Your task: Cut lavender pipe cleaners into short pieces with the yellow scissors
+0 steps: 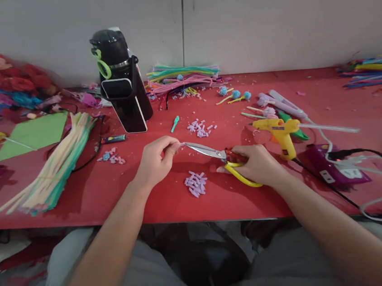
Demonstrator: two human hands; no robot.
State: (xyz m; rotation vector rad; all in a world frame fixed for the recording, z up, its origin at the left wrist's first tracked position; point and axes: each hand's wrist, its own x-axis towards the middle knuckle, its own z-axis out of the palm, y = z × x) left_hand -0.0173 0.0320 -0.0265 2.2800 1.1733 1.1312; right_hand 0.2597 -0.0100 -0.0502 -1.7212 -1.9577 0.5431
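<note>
My right hand (252,161) grips a pair of scissors (207,150) with one yellow and one red handle. The blades point left and reach the fingertips of my left hand (161,157). Those fingers are pinched on a small pale lilac piece, mostly hidden, with just a bit showing at the scissor tips. Below the blades lies a pile of short lilac pieces (195,183). Behind them is a second, looser pile of lilac pieces (202,128), with a small teal stick (175,123) to its left.
A black bottle (113,51) stands at the back, a phone (127,106) against it. Pipe-cleaner bundles (50,167) lie left and at the back (184,75). On the right are a yellow glue gun (280,133), a purple power strip (340,168) and loose cables.
</note>
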